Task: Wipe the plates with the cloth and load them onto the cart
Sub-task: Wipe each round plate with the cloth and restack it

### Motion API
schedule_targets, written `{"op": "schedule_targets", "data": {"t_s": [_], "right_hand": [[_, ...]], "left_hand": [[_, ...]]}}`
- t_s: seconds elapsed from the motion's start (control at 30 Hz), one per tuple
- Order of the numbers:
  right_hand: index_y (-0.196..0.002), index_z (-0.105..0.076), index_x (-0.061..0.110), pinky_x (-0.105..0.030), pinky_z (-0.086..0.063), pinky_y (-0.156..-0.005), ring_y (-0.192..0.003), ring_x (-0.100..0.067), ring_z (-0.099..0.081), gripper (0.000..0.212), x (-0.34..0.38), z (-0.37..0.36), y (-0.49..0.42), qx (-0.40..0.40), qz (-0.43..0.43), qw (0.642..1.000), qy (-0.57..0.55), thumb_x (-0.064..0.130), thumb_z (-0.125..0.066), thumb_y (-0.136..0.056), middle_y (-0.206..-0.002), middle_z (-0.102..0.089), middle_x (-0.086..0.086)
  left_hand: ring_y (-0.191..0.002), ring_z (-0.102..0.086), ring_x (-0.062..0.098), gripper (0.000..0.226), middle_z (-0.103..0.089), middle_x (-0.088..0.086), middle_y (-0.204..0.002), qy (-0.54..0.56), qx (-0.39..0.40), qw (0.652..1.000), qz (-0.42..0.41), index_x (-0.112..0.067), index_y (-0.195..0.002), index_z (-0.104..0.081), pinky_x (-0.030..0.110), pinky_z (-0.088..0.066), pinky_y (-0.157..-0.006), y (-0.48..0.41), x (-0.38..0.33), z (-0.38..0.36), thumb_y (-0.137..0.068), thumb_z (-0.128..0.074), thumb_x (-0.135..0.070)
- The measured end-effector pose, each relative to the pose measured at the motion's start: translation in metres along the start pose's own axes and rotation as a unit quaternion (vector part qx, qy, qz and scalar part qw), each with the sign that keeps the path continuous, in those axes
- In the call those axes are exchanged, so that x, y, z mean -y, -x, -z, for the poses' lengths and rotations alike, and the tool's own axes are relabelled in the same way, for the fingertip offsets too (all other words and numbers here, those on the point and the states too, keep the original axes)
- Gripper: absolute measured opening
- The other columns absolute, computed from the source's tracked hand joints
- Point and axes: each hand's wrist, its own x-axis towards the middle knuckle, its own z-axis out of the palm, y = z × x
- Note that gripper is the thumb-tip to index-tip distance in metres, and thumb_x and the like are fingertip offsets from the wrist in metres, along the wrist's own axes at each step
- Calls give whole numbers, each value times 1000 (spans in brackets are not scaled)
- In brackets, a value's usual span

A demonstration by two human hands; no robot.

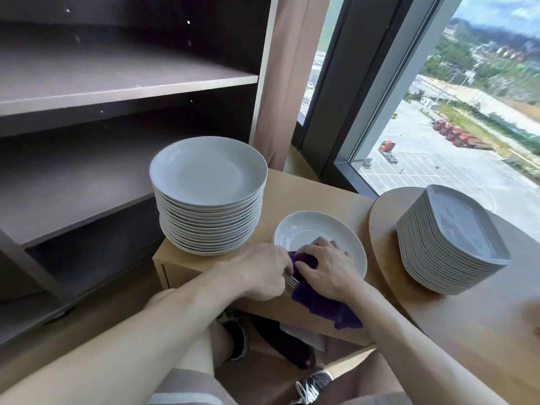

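Beside the window, a pale wooden tabletop (295,194) carried a tall stack of round white plates (209,197)
Both hands worked a purple cloth (318,299) at the near rim of a single white plate (309,232); left hand (260,273) pinched the rim; right hand (324,268) pressed cloth, grip closed on it; grey square plates (450,241) stood well apart.

A dark brown shelf unit (117,83) with bare boards stands up and to the left of the fingers (287,263). A beige curtain (285,83) hangs beside it. To the upper right, a tall window (467,112) with dark frame gives daylight. The light wood counter (292,194) lies under them.
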Motion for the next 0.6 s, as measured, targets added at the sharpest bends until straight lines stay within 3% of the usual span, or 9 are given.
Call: {"op": "schedule_targets", "data": {"t_s": [0.13, 0.23, 0.37, 0.5, 0.6], "right_hand": [[-117, -62, 44, -40, -31, -93, -115, -16, -42, 32, 3, -3, -12, -9, 7, 1000, 1, 56, -45, -93, -111, -48, 16], [-119, -62, 44, -39, -31, -92, -113, -15, -42, 35, 4, -8, -24, -32, 12, 999, 7, 60, -44, -95, -114, -50, 14], [-121, -63, 43, -39, -32, -91, -115, -17, -42, 41, 5, -16, -45, -93, -3, 996, 5, 64, -43, -93, -115, -51, 13], [-127, -58, 44, -46, -34, -96, -120, -24, -44, 47, -1, -17, -66, -130, -27, 991, 31, 66, -38, -91, -124, -54, 6], [-128, -56, 43, -50, -36, -100, -121, -26, -45, 47, -10, -16, -74, -146, -41, 987, 49, 67, -39, -91, -126, -54, 5]], "left_hand": [[-110, -59, 24, 47, -61, -9, -120, -19, -9, 1000, -16, -30, -123, -69, 38, -51, -90, -2, 0, -5, -87, -44, -13], [-102, -61, 24, 34, -64, -7, -110, -27, -31, 999, -11, -29, -105, -71, 35, -47, -77, -7, 0, -8, -87, -44, -16], [-113, -61, 25, 41, -68, -7, -122, -12, -43, 999, 0, -34, -117, -72, 41, -53, -95, -13, 3, -9, -88, -45, -21], [-103, -65, 25, 35, -70, -6, -108, -35, -58, 998, 0, -28, -105, -75, 42, -55, -87, -15, 2, -12, -86, -46, -23], [-102, -65, 25, 32, -69, -5, -110, -54, -72, 996, -5, -25, -106, -73, 40, -55, -84, -16, 0, -16, -90, -46, -26]]}}
